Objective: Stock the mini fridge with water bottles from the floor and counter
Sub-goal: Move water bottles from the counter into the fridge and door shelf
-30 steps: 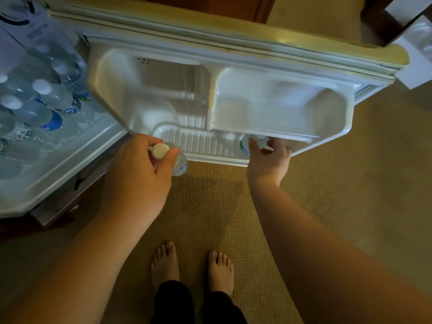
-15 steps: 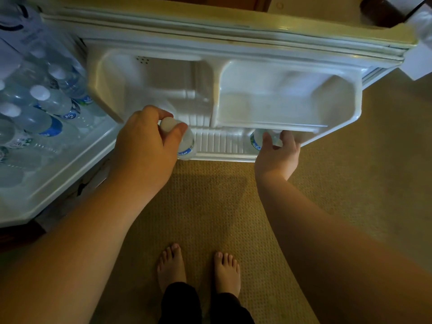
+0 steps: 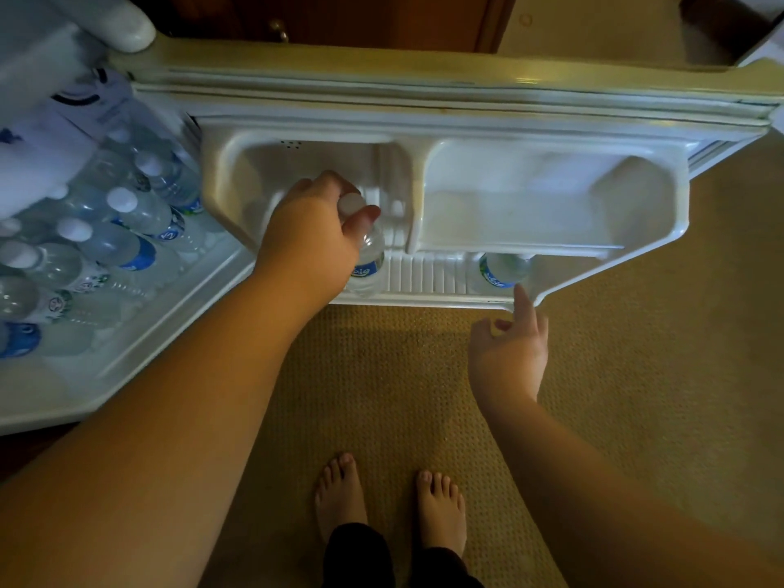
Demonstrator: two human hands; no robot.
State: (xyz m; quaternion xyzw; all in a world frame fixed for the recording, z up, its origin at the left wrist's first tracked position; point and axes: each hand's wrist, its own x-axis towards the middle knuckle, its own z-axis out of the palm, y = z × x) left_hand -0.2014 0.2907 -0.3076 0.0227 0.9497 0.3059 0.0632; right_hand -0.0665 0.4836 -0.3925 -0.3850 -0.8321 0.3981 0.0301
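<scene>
The mini fridge's open door faces me, with a low bottle rack along its bottom. My left hand grips the white-capped neck of a clear water bottle that stands at the rack's left end. A second water bottle with a blue label stands at the rack's right end, partly under the upper door shelf. My right hand hangs just below it, fingers apart and holding nothing. Several water bottles fill the fridge interior at the left.
Tan carpet lies below the door, and my bare feet stand on it. A dark wooden cabinet with a knob sits behind the fridge door. The fridge's lower front edge juts out at the left.
My left hand carried its bottle up and into the left end of the door rack. My right hand let go of the right bottle and pulled back below the rack.
</scene>
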